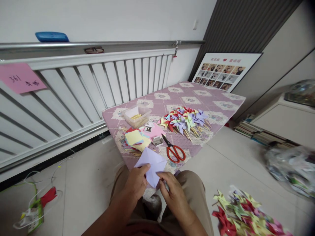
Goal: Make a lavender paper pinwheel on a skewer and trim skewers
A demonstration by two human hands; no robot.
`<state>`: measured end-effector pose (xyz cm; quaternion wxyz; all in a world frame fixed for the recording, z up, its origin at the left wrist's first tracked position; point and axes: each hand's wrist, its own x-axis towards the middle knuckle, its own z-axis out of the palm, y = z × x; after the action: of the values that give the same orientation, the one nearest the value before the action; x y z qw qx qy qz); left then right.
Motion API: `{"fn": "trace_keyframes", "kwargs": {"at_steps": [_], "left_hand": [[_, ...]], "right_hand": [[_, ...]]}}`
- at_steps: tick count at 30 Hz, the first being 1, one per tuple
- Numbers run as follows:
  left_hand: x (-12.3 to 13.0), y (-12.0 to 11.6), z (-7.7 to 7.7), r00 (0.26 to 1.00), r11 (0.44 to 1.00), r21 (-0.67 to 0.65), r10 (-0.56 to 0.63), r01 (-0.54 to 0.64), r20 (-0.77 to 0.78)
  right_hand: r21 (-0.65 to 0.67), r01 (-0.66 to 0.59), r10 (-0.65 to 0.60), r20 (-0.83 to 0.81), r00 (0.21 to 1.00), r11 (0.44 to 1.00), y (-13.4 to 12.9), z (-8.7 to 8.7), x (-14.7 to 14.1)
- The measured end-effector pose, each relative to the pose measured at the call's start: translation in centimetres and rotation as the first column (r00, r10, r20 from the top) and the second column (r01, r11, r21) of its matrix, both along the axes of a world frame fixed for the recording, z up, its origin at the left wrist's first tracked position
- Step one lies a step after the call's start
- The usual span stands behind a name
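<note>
A square of purple paper (154, 161) with crease lines is held over my lap at the table's near edge. My left hand (139, 180) pinches its left side, thumb on top. At the lower right corner, the fingers of my right hand (173, 190) are closed on the paper's edge. Just beyond lie scissors (173, 149) with red handles, blades pointing away. Left of them sit a small grey box (157, 141) and a stack of coloured paper squares (134, 137), yellow on top.
A clear plastic box (137, 116) with thin sticks stands at the table's left. Finished paper pinwheels (183, 121) are piled mid-table, and more pinwheels (242, 211) lie at lower right. A radiator (110, 78) runs along the wall; a power strip (35, 214) lies on the floor.
</note>
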<state>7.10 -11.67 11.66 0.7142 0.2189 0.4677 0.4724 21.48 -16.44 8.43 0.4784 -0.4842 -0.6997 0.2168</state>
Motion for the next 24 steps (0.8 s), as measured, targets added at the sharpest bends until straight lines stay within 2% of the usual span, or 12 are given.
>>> {"fn": "trace_keyframes", "kwargs": {"at_steps": [2,6,12,15,19,24], "left_hand": [[0.0,-0.2,0.2,0.997,1.0,-0.013,-0.005,0.006,0.079],[0.0,-0.5,0.2,0.992,0.997,-0.008,-0.072,0.073,0.103],[0.4,-0.9,1.4,0.992,0.997,-0.02,-0.082,0.081,-0.1],[0.7,-1.1,1.9,0.99,0.998,-0.011,-0.068,0.068,-0.127],[1.0,-1.3,1.5,0.996,0.999,-0.004,-0.034,0.034,-0.079],[1.1,-1.5,1.1,0.999,0.999,0.037,-0.028,0.029,-0.039]], "right_hand": [[0.0,-0.01,0.01,-0.012,1.0,1.0,0.1,0.1,0.0],[-0.059,-0.009,0.004,-0.084,0.996,0.998,0.1,0.7,-0.1],[-0.191,0.033,-0.076,-0.22,0.973,0.981,-0.1,1.2,-0.7],[-0.255,0.02,-0.09,-0.266,0.96,0.967,0.0,1.2,-1.0],[-0.296,0.029,-0.119,-0.291,0.949,0.955,0.1,1.4,-1.3],[-0.279,0.091,-0.172,-0.28,0.944,0.956,0.4,1.5,-1.4]]}}
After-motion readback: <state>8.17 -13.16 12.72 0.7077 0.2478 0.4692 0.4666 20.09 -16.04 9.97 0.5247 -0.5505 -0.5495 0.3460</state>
